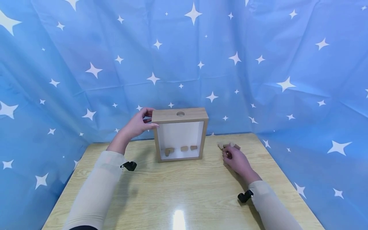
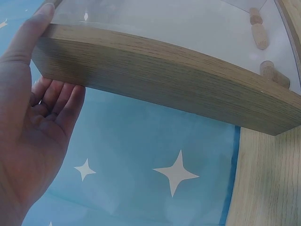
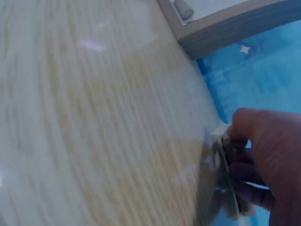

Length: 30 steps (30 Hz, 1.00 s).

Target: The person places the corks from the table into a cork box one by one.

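Observation:
A shallow wooden box frame [image 1: 179, 117] with a clear front and a round hole in its top stands upright on the table. Several corks [image 1: 184, 148] lie inside along its bottom. My left hand [image 1: 140, 123] grips the box's upper left corner, the thumb on the front and the fingers behind; the left wrist view shows this hand [image 2: 44, 113] close against the wooden side. To the right of the box, my right hand [image 1: 237, 161] pinches at a small group of corks [image 1: 237, 147] on the table. Its curled fingers partly hide them, and the right wrist view is blurred.
The pale wood-grain table [image 1: 178, 185] has its back edge just behind the box. A blue curtain with white stars [image 1: 184, 64] hangs close behind and along both sides. Black wrist cameras [image 1: 129, 165] sit on both sleeves.

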Available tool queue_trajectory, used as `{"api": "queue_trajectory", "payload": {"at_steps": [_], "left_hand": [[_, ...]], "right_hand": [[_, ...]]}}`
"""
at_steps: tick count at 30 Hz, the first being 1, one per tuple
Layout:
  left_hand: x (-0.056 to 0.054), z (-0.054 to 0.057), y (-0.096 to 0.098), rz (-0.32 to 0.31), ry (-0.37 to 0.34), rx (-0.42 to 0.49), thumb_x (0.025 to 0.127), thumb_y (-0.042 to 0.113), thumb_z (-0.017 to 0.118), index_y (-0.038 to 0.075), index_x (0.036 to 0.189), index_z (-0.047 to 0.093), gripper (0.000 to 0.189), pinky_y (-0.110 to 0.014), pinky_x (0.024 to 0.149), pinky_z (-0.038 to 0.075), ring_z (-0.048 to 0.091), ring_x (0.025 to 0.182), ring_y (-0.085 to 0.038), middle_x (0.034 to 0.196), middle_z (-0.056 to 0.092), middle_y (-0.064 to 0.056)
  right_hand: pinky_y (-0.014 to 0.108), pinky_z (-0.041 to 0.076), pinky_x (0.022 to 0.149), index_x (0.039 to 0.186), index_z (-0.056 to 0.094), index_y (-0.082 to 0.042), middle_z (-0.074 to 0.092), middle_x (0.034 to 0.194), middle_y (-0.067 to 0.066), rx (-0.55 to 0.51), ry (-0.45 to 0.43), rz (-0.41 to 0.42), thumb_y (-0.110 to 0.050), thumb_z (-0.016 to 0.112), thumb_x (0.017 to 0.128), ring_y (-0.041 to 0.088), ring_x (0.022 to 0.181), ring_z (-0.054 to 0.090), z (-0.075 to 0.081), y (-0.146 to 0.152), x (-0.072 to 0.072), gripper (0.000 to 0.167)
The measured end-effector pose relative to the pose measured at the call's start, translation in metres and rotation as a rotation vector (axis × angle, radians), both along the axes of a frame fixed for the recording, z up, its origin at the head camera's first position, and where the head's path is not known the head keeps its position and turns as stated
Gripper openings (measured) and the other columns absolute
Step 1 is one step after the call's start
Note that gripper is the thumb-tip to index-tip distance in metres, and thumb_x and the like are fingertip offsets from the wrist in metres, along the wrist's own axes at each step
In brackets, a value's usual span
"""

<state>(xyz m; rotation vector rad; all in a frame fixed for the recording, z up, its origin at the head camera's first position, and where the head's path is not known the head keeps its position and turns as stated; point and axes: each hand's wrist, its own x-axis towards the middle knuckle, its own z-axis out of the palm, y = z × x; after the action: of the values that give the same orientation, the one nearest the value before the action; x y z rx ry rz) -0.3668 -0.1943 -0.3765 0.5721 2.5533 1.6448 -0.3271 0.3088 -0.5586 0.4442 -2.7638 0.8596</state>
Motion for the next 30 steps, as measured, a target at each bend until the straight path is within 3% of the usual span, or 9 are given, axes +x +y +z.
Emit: {"api": "queue_trajectory", "payload": {"at_steps": [3, 6, 11, 21, 30], "left_hand": [[0.000, -0.001, -0.001, 0.005, 0.002, -0.001, 0.098, 0.022, 0.089, 0.009, 0.159, 0.045, 0.077, -0.061, 0.110, 0.055, 0.052, 0.145, -0.042, 0.152, 0.051, -0.017], [0.001, -0.001, -0.001, 0.007, -0.002, -0.003, 0.096, 0.025, 0.091, 0.010, 0.159, 0.046, 0.078, -0.060, 0.109, 0.055, 0.053, 0.144, -0.041, 0.152, 0.051, -0.016], [0.001, -0.002, 0.000, -0.003, -0.004, -0.002, 0.096, 0.025, 0.091, 0.010, 0.159, 0.046, 0.079, -0.059, 0.110, 0.056, 0.054, 0.143, -0.040, 0.152, 0.051, -0.017], [-0.001, -0.001, 0.000, -0.009, 0.015, 0.000, 0.097, 0.024, 0.090, 0.009, 0.158, 0.046, 0.078, -0.057, 0.105, 0.058, 0.055, 0.142, -0.040, 0.150, 0.052, -0.017], [-0.001, -0.002, 0.001, -0.007, 0.018, 0.001, 0.098, 0.020, 0.088, 0.008, 0.158, 0.046, 0.074, -0.057, 0.104, 0.058, 0.055, 0.141, -0.040, 0.150, 0.052, -0.017]], "right_hand": [[0.042, 0.049, 0.078, 0.118, 0.071, -0.006, 0.064, 0.097, 0.005, -0.068, -0.009, -0.005, -0.006, 0.074, 0.103, 0.022, 0.085, 0.058, 0.001, -0.001, 0.000, 0.016], [0.041, 0.053, 0.083, 0.130, 0.071, -0.001, 0.067, 0.105, 0.008, -0.108, -0.026, -0.015, -0.005, 0.076, 0.102, 0.023, 0.093, 0.061, 0.004, -0.003, 0.001, 0.028], [0.038, 0.056, 0.082, 0.138, 0.071, 0.002, 0.070, 0.110, 0.010, -0.158, -0.021, -0.031, -0.004, 0.075, 0.101, 0.023, 0.095, 0.063, 0.013, -0.008, 0.005, 0.037], [0.029, 0.053, 0.072, 0.136, 0.075, -0.002, 0.065, 0.103, 0.007, -0.235, 0.026, -0.010, 0.000, 0.071, 0.100, 0.022, 0.088, 0.059, 0.028, -0.017, 0.009, 0.037], [0.027, 0.050, 0.067, 0.136, 0.076, -0.001, 0.062, 0.097, 0.005, -0.229, 0.067, 0.029, 0.001, 0.074, 0.101, 0.020, 0.082, 0.057, 0.039, -0.021, 0.010, 0.035]]}}
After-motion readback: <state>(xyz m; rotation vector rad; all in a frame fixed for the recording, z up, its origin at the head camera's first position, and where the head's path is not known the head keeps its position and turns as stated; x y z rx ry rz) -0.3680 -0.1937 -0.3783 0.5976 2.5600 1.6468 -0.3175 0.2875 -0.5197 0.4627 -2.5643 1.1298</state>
